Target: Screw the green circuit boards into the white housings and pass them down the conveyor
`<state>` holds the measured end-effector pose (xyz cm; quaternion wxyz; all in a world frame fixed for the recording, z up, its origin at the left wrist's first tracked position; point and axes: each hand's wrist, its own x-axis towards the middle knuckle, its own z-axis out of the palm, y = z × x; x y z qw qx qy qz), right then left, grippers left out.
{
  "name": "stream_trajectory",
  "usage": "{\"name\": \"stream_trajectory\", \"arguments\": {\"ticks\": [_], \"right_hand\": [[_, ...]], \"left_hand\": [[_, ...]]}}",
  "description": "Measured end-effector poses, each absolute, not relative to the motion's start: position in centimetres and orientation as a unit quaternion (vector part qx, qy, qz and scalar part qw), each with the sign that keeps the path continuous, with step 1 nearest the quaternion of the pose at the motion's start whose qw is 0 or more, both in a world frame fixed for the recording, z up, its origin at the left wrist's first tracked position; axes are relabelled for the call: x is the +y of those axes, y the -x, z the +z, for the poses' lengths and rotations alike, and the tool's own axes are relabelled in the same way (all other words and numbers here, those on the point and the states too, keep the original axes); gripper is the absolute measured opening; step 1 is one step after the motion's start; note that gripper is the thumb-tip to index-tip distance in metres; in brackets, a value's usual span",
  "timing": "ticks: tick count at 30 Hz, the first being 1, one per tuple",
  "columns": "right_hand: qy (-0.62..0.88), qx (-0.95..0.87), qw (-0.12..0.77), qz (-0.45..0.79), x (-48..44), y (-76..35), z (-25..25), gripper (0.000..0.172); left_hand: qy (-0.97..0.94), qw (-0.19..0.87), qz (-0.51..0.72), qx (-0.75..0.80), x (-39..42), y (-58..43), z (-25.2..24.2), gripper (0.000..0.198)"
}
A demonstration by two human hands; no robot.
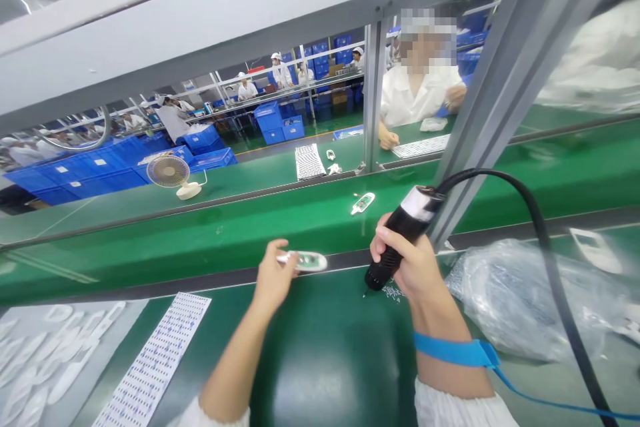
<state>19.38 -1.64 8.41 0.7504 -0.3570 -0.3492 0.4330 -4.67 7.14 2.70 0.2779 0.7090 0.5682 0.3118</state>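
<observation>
Electric screwdriver (400,240) in clenched right fingers (391,240) (left fingers (280,255) pinching a small white-green circuit board (311,261))

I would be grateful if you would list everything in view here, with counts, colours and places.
conveyor belt: one, green, across the middle.
circuit-board unit: two, white and green, one at the left hand, one on the belt.
electric screwdriver: one, black and white, in the right hand.
cable: one, black, running from the screwdriver to lower right.
plastic bag: one, clear, right of the right hand.
label sheet: one, white and blue, lower left.
desk fan: one, white, beyond the glass.
crates: many, blue, in the background.
co-worker: one, white coat, beyond the glass.
wrist strap: one, blue, on the right wrist.
hands: two, left, right, at the belt's near edge.
</observation>
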Motion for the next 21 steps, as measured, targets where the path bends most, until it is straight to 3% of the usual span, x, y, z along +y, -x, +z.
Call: {"name": "stream_trajectory", "arguments": {"ticks": [3,7,15,21], "right_hand": [[0.337,-0.38,0.742,0.437,-1.9,-19.2,8.7,0.017],[0.332,-0.403,0.734,0.434,-1.9,-18.4,9.1,0.016],[0.357,-0.428,0.723,0.408,-1.3,-16.3,9.1,0.017],[0.361,-0.465,0.685,0.43,-1.0,-16.1,8.7,0.017]], "left_hand": [[-0.758,0.22,0.3,0.536,2.3,2.6,0.5,0.014],[-0.827,0.121,0.256,0.485,0.2,1.5,0.1,0.015],[-0.872,0.224,0.247,0.358,0.6,1.0,-0.2,0.016],[-0.875,0.238,0.25,0.341,0.6,1.1,-0.7,0.015]]}}
